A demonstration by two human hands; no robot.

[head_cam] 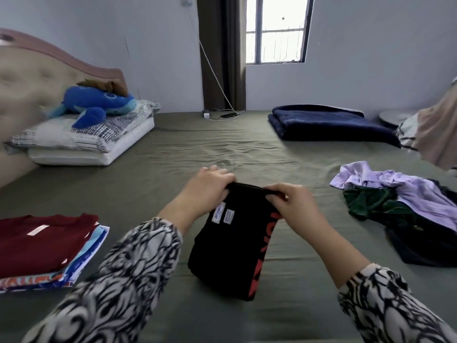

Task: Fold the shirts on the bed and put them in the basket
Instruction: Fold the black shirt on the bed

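Two hands [210, 185] [289, 198] pinch one black shirt [232, 238].

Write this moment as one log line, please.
step: folding black shirt | left hand: grips far edge | right hand: grips far edge | basket: unseen

Bed [173, 154]: shirts [37, 246], pillows [81, 142], maybe blanket [326, 125]

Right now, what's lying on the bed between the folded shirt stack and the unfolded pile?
In the head view, only the black shirt, gripped by the left hand and right hand.
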